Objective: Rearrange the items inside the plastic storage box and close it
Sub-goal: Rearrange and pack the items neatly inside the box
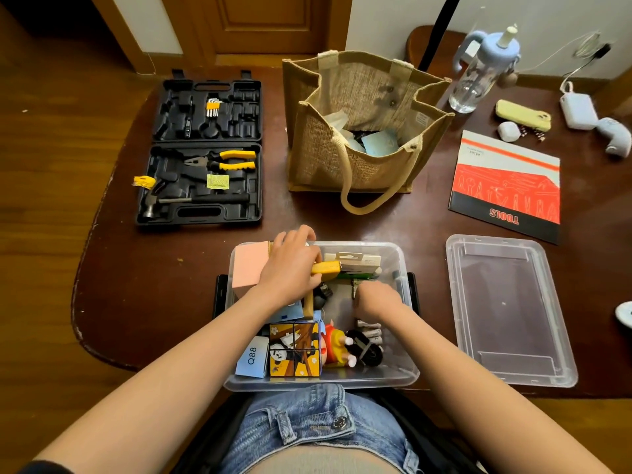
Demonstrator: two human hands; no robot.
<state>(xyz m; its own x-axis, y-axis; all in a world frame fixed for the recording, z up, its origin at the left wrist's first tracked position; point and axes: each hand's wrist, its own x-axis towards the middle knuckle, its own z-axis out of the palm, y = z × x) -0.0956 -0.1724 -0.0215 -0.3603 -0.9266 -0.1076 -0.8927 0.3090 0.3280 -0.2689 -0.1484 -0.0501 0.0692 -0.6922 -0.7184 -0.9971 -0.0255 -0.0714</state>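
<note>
Box sits open, lid just right on surface, nearer right hand. Left hand fingers grip yellow tool; right fingers curled, contents unclear.

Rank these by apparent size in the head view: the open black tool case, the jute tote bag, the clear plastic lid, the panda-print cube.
1. Jute tote bag and open black tool case: too alike to rank.
2. Clear plastic lid.
3. Panda-print cube, though nearest the camera.
</note>
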